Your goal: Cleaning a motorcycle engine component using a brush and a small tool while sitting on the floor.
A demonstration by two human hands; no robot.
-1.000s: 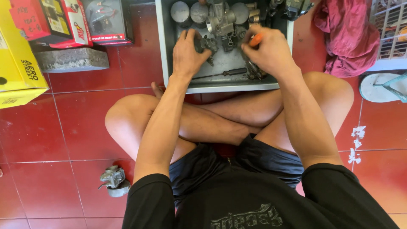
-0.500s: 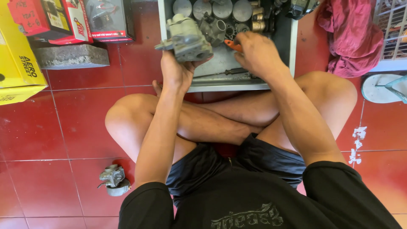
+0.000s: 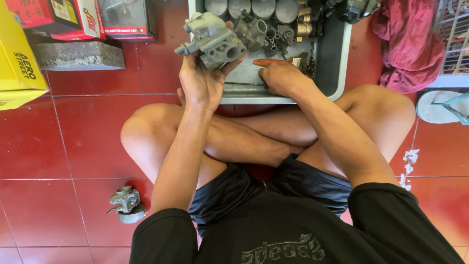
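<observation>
A grey carburetor [image 3: 213, 41] was held up in the left hand [image 3: 202, 83], fingers closed around its lower body, lifted clear of the tray [image 3: 342, 58] and hanging over the tray's near-left corner. It looked whole; no cover or screw was seen off it.

The right hand [image 3: 281, 78] was laid down inside the tray at about 3 o'clock of the carburetor, fingers curled over an orange-handled tool [image 3: 266, 62]. Whether the handle was truly gripped or only touched could not be told.

More metal parts [image 3: 264, 32] were heaped in the tray at 12 to 1 o'clock of the right hand, with round caps [image 3: 251, 7] lined along the far wall and brass bits [image 3: 304, 24] beside them.

By the look of it, work was early: one body picked out, tool just reached, nothing opened yet, the heap left untouched.

Outward: a second small carburetor [image 3: 126, 203] was left on the red floor [image 3: 58, 146] at 7 o'clock, by the left knee. A stone block [image 3: 78, 55] and boxes [image 3: 73, 17] were at 10 o'clock, a red cloth [image 3: 408, 46] and a sandal [image 3: 439, 107] at 2 to 3 o'clock.
</observation>
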